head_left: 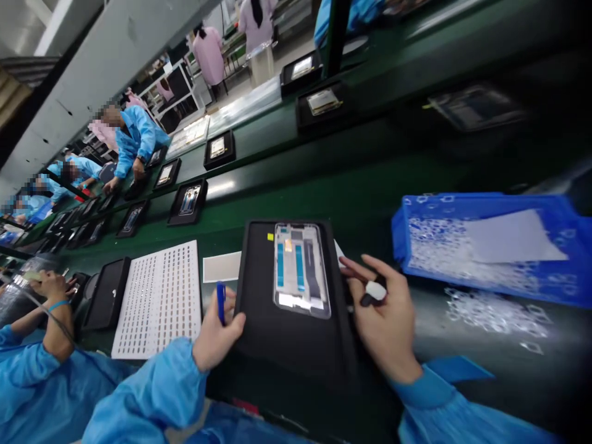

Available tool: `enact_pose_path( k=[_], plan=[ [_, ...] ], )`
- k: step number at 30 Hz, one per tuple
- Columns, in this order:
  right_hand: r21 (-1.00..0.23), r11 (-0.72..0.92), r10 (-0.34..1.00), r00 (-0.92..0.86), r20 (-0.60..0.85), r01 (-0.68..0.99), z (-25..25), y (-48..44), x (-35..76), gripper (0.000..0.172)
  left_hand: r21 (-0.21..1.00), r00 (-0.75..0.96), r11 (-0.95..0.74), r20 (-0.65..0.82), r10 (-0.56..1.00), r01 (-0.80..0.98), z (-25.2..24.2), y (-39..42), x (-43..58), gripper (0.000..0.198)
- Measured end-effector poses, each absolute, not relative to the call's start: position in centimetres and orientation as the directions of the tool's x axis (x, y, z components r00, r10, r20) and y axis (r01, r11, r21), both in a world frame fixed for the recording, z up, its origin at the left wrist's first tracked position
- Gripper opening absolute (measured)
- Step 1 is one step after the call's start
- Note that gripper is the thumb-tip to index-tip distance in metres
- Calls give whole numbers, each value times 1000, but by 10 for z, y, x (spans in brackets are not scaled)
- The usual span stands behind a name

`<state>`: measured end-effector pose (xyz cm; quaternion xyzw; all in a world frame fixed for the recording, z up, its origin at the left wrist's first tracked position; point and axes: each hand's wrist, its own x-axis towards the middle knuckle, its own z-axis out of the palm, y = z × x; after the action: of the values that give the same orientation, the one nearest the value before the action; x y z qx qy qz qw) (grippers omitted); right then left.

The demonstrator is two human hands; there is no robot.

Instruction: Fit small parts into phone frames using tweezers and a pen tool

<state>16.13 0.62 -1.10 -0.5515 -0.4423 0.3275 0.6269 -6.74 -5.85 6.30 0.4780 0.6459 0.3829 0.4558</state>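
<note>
Head view recorded a green bench (277,191) bearing a black tray (287,345), with a blue bin (401,237) to the tray's right and a white dotted board (161,302) to its left. Beside the tray's right edge, the right hand (388,320) was loosely closed on a small item; beside the left edge, the left hand (215,336) gripped a pen. Inside the tray lay a device frame (300,268).

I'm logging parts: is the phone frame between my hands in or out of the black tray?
In. The phone frame lies inside the raised rim of the black tray.
</note>
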Motion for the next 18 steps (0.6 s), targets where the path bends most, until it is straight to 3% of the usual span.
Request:
enact_pose_path(
  k=[3,7,10,13,15,18],
  plan=[
    [-982,163,912,365,185,92,-14,5,161,38,883,-162,317,-277,947,346,39,-120,-67,32],
    [-967,131,968,185,172,218,-15,0,162,41,791,-161,315,-271,949,525,24,-157,-70,29],
    [-936,151,976,105,193,318,-13,-3,162,39,662,-16,73,-92,996,746,34,-153,-75,29],
    [-919,157,975,91,202,361,-13,-4,162,40,456,275,-270,55,960,848,45,-135,-64,33],
    [-911,140,976,99,192,388,-14,-4,162,41,312,462,-457,63,885,833,46,-121,-47,36],
    [-894,111,978,111,175,433,-17,-5,162,44,129,591,-584,-18,807,801,37,-108,-26,33]
  ],
)
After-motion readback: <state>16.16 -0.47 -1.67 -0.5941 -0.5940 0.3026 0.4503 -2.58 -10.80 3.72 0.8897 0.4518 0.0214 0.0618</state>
